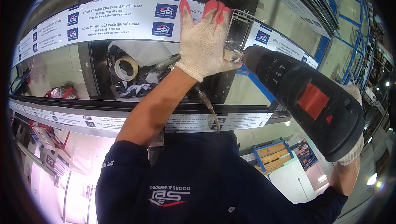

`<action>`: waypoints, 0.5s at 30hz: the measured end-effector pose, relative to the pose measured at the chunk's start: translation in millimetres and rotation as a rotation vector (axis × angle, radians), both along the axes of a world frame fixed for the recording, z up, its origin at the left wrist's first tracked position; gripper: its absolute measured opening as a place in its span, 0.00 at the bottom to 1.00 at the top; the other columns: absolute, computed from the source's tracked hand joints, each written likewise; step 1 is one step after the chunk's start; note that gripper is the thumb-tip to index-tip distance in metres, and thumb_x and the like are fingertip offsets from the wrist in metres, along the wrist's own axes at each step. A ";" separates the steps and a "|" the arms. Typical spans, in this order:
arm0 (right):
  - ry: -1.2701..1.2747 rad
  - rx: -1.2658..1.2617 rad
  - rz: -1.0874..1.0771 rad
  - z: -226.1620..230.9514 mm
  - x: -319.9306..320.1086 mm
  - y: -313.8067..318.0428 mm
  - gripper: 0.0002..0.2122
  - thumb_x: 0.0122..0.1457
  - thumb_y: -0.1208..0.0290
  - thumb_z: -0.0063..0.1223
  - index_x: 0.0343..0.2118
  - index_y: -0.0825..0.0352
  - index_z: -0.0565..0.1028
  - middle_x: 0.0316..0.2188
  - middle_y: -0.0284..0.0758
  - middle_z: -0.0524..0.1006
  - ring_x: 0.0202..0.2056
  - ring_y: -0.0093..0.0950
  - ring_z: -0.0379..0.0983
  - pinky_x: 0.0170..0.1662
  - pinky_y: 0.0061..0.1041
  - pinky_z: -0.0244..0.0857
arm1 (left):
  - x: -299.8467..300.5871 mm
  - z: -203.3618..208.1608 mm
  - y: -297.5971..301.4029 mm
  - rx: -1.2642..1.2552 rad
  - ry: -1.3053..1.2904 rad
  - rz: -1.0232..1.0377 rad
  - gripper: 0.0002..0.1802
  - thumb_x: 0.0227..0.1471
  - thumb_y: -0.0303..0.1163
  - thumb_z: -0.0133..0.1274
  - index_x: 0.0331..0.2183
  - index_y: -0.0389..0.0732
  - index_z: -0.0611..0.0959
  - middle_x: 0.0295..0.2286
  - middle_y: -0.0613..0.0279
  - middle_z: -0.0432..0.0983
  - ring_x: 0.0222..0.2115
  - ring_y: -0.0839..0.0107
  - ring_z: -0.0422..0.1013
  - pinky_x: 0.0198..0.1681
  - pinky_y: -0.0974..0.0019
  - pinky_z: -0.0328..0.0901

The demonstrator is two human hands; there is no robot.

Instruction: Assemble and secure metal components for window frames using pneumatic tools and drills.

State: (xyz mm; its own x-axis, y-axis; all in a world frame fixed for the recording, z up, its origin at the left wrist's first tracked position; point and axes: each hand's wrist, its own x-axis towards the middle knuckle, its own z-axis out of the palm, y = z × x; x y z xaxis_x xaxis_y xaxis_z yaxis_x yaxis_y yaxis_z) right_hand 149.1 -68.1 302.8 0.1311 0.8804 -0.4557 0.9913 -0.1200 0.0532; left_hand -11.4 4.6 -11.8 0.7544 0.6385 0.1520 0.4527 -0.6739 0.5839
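Note:
My left hand (202,44), in a cream knit glove with red fingertips, lies flat with spread fingers on a long profile (111,20) wrapped in white printed film. Close to its thumb side, a short silver metal profile piece (237,32) stands across the long one. In my gloved right hand (351,156) is a black power drill (284,82) with a red panel, mostly covering that hand. The drill's nose points left at the lower end of the metal piece, close to my left thumb. Whether the bit touches it is hidden.
A tape roll (119,72) and dark scraps lie on the bench below the long profile. An air hose fitting (203,95) hangs beside my left forearm. Another film-covered profile (74,119) runs near my waist. Stacked profiles (295,7) stand at upper right, by blue racks (350,22).

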 end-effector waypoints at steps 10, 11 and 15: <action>0.031 -0.217 -0.111 2.9 8.2 0.3 0.28 0.48 0.67 0.80 0.53 0.66 0.82 0.42 0.40 0.85 0.41 0.45 0.84 0.49 0.39 0.77 | -11.1 -3.9 2.3 0.069 0.095 0.011 0.74 0.36 0.78 0.67 0.69 0.30 0.70 0.64 0.41 0.72 0.68 0.57 0.67 0.75 0.24 0.39; 0.051 -0.227 -0.098 2.8 8.8 -1.0 0.27 0.49 0.67 0.79 0.53 0.66 0.82 0.43 0.40 0.85 0.42 0.45 0.84 0.49 0.39 0.77 | -11.7 -4.3 2.1 0.074 0.106 0.018 0.73 0.36 0.78 0.67 0.68 0.29 0.70 0.64 0.41 0.72 0.68 0.57 0.67 0.75 0.25 0.39; 0.033 -0.192 -0.089 -4.7 3.5 6.2 0.26 0.50 0.67 0.78 0.53 0.66 0.82 0.43 0.40 0.85 0.42 0.44 0.84 0.49 0.38 0.77 | -3.7 2.8 3.2 0.057 0.100 -0.025 0.73 0.35 0.77 0.68 0.68 0.30 0.71 0.64 0.42 0.73 0.68 0.57 0.68 0.76 0.25 0.39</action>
State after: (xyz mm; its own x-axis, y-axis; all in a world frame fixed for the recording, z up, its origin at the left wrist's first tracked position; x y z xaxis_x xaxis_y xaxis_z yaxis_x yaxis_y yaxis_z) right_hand 152.5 -61.8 298.1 0.1865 0.7624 -0.6196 0.9789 -0.1976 0.0516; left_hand -15.0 7.9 -9.0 0.7829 0.6122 0.1106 0.4896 -0.7161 0.4974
